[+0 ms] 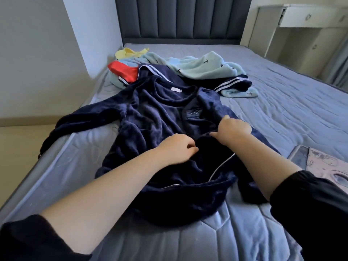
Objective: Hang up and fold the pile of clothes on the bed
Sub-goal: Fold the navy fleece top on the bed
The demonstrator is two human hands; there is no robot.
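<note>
Together, left hand (177, 148), right hand (233, 129): curled grips on navy top (150, 113)

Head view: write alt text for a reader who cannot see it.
A person's left hand and right hand hold a navy fleece top spread on a blue bed. A pile of clothes lies behind it, light blue, yellow and red.

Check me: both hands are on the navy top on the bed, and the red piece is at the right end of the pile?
No: the head view shows the red piece at the left end of the pile. The left hand and right hand are on the navy top on the bed.
</note>
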